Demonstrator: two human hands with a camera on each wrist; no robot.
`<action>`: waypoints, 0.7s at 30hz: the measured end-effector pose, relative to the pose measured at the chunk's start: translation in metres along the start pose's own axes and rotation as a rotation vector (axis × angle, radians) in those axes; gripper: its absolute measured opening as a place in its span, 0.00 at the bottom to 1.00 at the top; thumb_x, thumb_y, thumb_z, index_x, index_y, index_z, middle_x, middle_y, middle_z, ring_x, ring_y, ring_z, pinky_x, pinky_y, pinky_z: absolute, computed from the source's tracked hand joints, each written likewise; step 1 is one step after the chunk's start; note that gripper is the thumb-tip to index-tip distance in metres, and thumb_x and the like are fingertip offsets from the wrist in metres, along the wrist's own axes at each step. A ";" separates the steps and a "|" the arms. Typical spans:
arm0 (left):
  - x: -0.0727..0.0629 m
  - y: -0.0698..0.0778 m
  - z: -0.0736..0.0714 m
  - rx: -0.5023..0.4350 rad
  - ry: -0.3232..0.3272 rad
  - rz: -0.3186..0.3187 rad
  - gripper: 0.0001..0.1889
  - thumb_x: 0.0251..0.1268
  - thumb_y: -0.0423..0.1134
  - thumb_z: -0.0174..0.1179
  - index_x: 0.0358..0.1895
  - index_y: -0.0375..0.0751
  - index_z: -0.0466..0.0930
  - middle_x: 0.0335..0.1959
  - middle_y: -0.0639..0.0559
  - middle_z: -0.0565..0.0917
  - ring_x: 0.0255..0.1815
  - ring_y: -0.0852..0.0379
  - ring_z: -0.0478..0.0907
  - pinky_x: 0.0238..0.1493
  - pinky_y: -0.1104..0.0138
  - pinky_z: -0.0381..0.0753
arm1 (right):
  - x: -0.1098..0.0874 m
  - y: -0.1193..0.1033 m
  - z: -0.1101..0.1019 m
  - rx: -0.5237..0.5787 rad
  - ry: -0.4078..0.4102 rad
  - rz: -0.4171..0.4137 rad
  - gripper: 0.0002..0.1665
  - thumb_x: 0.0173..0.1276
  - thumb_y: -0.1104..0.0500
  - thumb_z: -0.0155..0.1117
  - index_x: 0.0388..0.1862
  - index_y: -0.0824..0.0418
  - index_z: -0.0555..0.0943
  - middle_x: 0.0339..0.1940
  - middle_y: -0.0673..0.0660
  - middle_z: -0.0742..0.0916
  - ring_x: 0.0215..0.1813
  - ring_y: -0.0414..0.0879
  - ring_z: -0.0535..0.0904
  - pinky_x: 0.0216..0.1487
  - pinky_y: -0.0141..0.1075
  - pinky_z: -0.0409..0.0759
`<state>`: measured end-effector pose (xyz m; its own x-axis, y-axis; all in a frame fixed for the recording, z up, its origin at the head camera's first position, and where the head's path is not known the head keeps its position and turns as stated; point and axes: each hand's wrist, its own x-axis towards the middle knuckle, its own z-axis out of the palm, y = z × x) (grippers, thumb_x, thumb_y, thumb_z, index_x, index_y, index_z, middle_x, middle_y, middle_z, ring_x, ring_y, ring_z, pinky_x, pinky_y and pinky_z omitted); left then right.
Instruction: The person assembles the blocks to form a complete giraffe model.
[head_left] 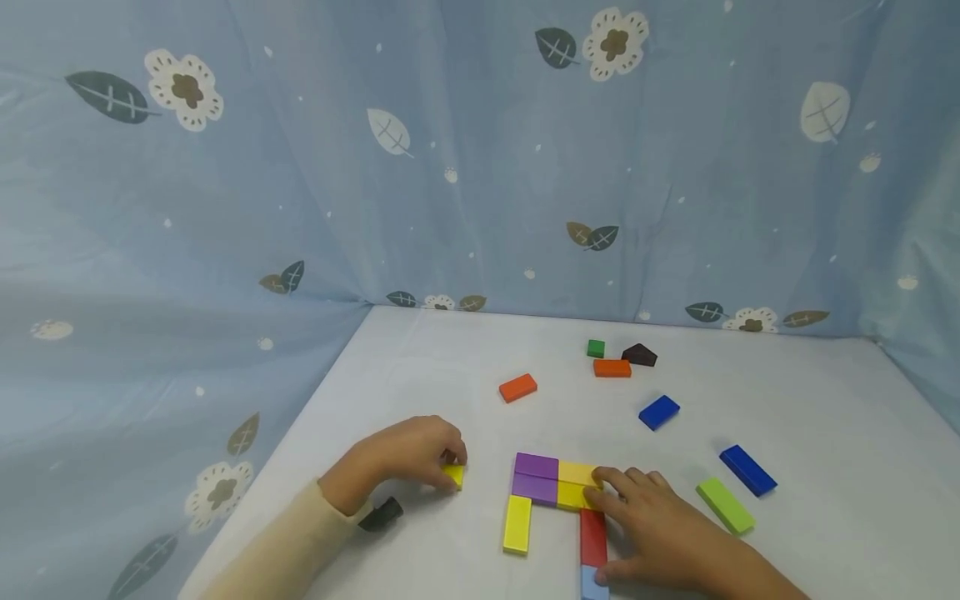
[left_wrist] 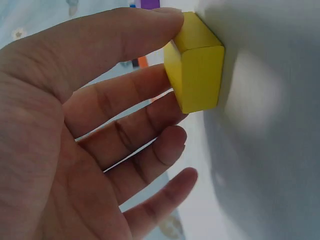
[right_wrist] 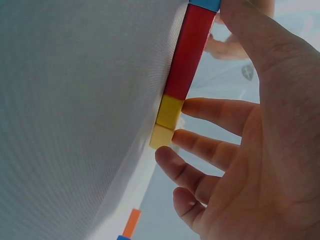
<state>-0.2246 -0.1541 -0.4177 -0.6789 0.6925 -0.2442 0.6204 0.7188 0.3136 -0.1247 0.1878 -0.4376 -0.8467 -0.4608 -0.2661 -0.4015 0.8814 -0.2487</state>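
My left hand (head_left: 417, 452) pinches a yellow block (head_left: 453, 476) between thumb and fingers, low at the white tabletop. In the left wrist view this yellow block (left_wrist: 201, 75) sits at the thumb tip. My right hand (head_left: 656, 533) rests spread over the right side of a flat arrangement. Its fingertips touch a pale yellow block (head_left: 576, 472) and a yellow block (head_left: 570, 496), while the thumb touches a light blue block (head_left: 592, 583). A red block (right_wrist: 190, 52) lies between them. Two purple blocks (head_left: 536, 477) adjoin on the left, with an upright-running yellow block (head_left: 517, 525) below.
Orange blocks (head_left: 518, 387), a green block (head_left: 596, 348) and a dark brown pentagonal block (head_left: 640, 355) lie farther back. Blue blocks (head_left: 659, 412) and a lime green block (head_left: 725, 506) lie to the right. A blue patterned curtain (head_left: 480, 167) surrounds the white tabletop (head_left: 420, 367).
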 end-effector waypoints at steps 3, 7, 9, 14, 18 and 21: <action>-0.001 0.011 0.003 0.021 -0.008 0.026 0.12 0.50 0.48 0.75 0.40 0.55 0.88 0.27 0.69 0.77 0.31 0.67 0.72 0.37 0.71 0.75 | 0.001 0.000 -0.001 0.002 0.001 -0.002 0.54 0.37 0.17 0.64 0.63 0.40 0.77 0.69 0.51 0.71 0.64 0.58 0.67 0.59 0.65 0.67; -0.002 0.022 0.004 0.050 -0.006 0.075 0.14 0.51 0.50 0.74 0.42 0.54 0.88 0.27 0.70 0.78 0.30 0.69 0.72 0.37 0.72 0.75 | 0.002 0.001 -0.001 0.001 0.004 -0.004 0.54 0.37 0.17 0.63 0.63 0.41 0.76 0.69 0.51 0.70 0.64 0.58 0.67 0.59 0.64 0.67; -0.002 0.026 0.004 0.074 -0.005 0.111 0.14 0.52 0.50 0.73 0.42 0.54 0.89 0.28 0.70 0.77 0.29 0.69 0.72 0.36 0.73 0.74 | 0.002 0.001 -0.001 0.000 0.009 -0.003 0.55 0.37 0.17 0.63 0.64 0.41 0.76 0.69 0.51 0.70 0.64 0.57 0.67 0.59 0.64 0.66; -0.003 0.035 0.004 0.106 -0.002 0.226 0.10 0.54 0.48 0.72 0.41 0.56 0.88 0.29 0.70 0.76 0.31 0.70 0.72 0.37 0.75 0.73 | 0.002 0.001 0.000 0.002 0.012 -0.002 0.55 0.37 0.16 0.62 0.64 0.41 0.77 0.69 0.51 0.70 0.64 0.57 0.67 0.60 0.65 0.65; -0.005 0.043 0.005 0.104 0.006 0.313 0.10 0.56 0.48 0.71 0.41 0.56 0.87 0.31 0.71 0.76 0.33 0.71 0.73 0.38 0.77 0.72 | 0.002 0.000 0.001 0.003 0.008 0.002 0.54 0.36 0.17 0.63 0.63 0.40 0.77 0.69 0.51 0.71 0.64 0.57 0.67 0.59 0.65 0.65; -0.005 0.050 0.004 0.104 0.001 0.363 0.10 0.57 0.48 0.70 0.42 0.56 0.87 0.32 0.71 0.76 0.34 0.72 0.73 0.39 0.79 0.71 | 0.002 0.001 0.000 0.004 0.009 0.002 0.54 0.36 0.17 0.63 0.63 0.40 0.77 0.69 0.51 0.71 0.64 0.58 0.67 0.59 0.65 0.65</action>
<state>-0.1887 -0.1216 -0.4049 -0.4076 0.9034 -0.1332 0.8573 0.4288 0.2849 -0.1266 0.1872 -0.4386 -0.8506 -0.4580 -0.2584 -0.3984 0.8820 -0.2517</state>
